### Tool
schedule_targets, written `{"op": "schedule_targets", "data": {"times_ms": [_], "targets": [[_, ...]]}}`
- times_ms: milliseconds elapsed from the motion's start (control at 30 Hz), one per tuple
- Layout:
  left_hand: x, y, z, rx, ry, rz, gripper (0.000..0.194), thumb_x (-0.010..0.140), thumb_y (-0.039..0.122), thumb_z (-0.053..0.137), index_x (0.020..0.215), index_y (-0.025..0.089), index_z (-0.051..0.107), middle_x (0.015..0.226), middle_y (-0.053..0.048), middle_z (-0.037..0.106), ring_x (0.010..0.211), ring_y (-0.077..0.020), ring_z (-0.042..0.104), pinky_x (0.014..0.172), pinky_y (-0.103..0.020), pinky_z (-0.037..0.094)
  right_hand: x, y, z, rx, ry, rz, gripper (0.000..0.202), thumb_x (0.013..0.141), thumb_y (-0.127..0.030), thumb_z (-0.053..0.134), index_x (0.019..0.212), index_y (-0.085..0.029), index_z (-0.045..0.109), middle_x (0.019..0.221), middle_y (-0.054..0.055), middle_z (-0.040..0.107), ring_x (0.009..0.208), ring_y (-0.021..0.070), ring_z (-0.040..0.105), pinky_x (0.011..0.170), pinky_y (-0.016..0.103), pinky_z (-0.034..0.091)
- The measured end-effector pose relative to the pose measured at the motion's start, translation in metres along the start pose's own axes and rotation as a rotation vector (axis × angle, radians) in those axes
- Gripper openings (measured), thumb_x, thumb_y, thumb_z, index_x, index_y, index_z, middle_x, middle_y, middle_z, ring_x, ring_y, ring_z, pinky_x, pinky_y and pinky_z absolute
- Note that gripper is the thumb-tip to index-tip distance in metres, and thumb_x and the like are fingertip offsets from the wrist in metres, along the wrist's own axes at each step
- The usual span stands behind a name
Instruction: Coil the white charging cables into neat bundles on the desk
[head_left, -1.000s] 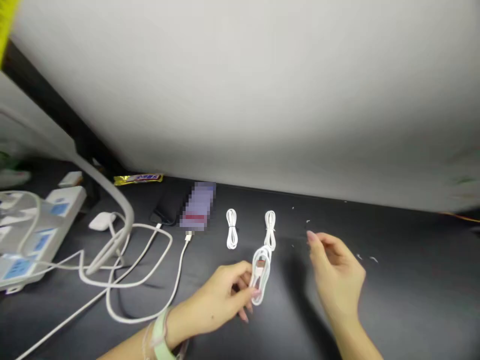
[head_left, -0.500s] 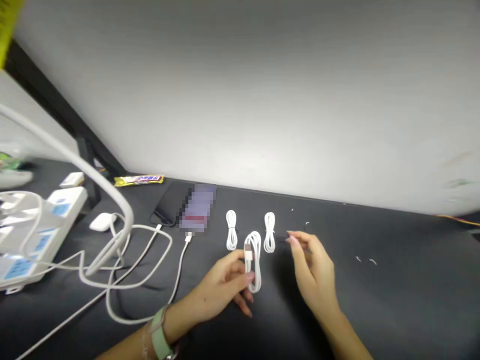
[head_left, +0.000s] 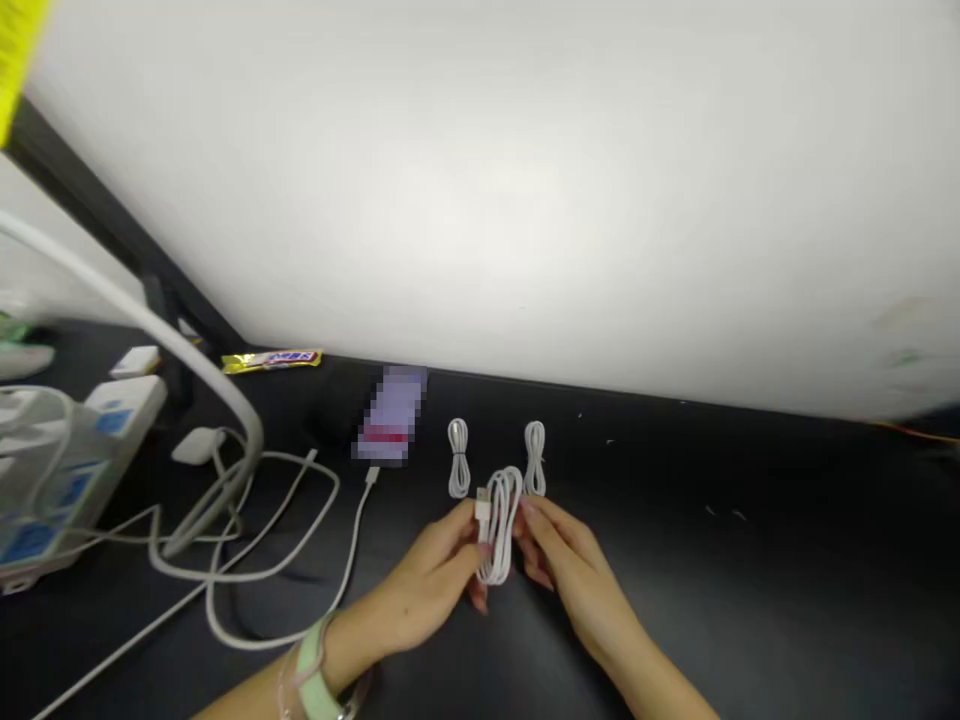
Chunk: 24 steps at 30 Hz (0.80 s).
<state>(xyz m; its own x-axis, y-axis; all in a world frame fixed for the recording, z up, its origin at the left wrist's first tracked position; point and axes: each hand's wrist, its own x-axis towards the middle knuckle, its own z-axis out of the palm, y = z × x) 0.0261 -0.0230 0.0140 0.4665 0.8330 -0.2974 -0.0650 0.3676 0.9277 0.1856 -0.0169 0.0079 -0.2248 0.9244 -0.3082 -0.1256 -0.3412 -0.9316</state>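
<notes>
A looped white cable [head_left: 504,525] with a USB plug is held between thumb and fingers of my left hand [head_left: 439,575], above the black table [head_left: 750,600]. My right hand [head_left: 566,550] is at the right side of the loops, its fingertips bent in against them; whether it pinches a strand is hard to see. Behind the hands lie two bundled white cables, one on the left [head_left: 458,458] and one on the right [head_left: 535,457].
Left of the bundles lie a pixelated phone [head_left: 392,412] and a yellow snack wrapper [head_left: 272,361]. White charging cables [head_left: 274,575] sprawl across the left, beside a power strip [head_left: 112,430]. A pale wall [head_left: 525,180] rises behind the table.
My right hand has moved left, up to the held cable. The loops have spread a little and turned in my left hand. The picture has brightened on the wall.
</notes>
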Motion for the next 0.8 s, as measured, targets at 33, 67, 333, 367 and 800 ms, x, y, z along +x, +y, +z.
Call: {"op": "schedule_targets", "data": {"times_ms": [33, 67, 333, 367, 800], "targets": [[0.000, 0.000, 0.000, 0.015, 0.006, -0.006, 0.031, 0.087, 0.028, 0.046, 0.115, 0.016, 0.051, 0.080, -0.002, 0.056, 0.060, -0.0112, 0.053, 0.055, -0.025, 0.049, 0.000, -0.001, 0.000, 0.033, 0.000, 0.022, 0.038, 0.084, -0.052, 0.055, 0.077, -0.014, 0.058, 0.052, -0.008, 0.032, 0.043, 0.0046, 0.021, 0.039, 0.018, 0.014], [-0.001, 0.001, 0.000, 0.037, 0.013, -0.011, 0.030, 0.089, 0.031, 0.044, 0.114, 0.015, 0.051, 0.078, -0.002, 0.056, 0.059, -0.0112, 0.053, 0.055, -0.025, 0.049, -0.001, -0.002, 0.000, 0.057, -0.005, 0.037, 0.038, 0.082, -0.052, 0.057, 0.076, -0.015, 0.057, 0.053, -0.008, 0.033, 0.043, 0.0043, 0.021, 0.040, 0.018, 0.014], [-0.004, 0.001, 0.000, 0.352, 0.089, 0.111, 0.033, 0.093, 0.039, 0.035, 0.099, 0.015, 0.058, 0.083, -0.003, 0.053, 0.059, -0.0091, 0.052, 0.050, -0.020, 0.047, -0.003, 0.000, 0.001, -0.114, -0.007, -0.109, 0.031, 0.083, -0.044, 0.059, 0.072, -0.018, 0.048, 0.060, -0.005, 0.041, 0.049, 0.0065, 0.034, 0.044, 0.019, 0.027], [-0.004, 0.001, -0.001, 0.404, 0.101, 0.151, 0.032, 0.093, 0.037, 0.036, 0.097, 0.016, 0.059, 0.089, -0.004, 0.053, 0.063, -0.0099, 0.054, 0.051, -0.020, 0.047, -0.004, 0.001, 0.002, -0.175, 0.005, -0.166, 0.028, 0.085, -0.042, 0.057, 0.073, -0.018, 0.049, 0.063, -0.004, 0.043, 0.052, 0.0078, 0.038, 0.047, 0.020, 0.031], [-0.006, -0.001, -0.009, 0.733, 0.209, 0.434, 0.041, 0.085, 0.009, 0.044, 0.125, 0.018, 0.050, 0.112, -0.008, 0.060, 0.103, -0.0170, 0.056, 0.092, -0.031, 0.045, -0.012, 0.003, 0.002, -0.685, -0.027, -0.731, 0.016, 0.088, -0.008, 0.048, 0.094, -0.020, 0.057, 0.086, 0.005, 0.055, 0.075, 0.0149, 0.055, 0.067, 0.025, 0.046]]}}
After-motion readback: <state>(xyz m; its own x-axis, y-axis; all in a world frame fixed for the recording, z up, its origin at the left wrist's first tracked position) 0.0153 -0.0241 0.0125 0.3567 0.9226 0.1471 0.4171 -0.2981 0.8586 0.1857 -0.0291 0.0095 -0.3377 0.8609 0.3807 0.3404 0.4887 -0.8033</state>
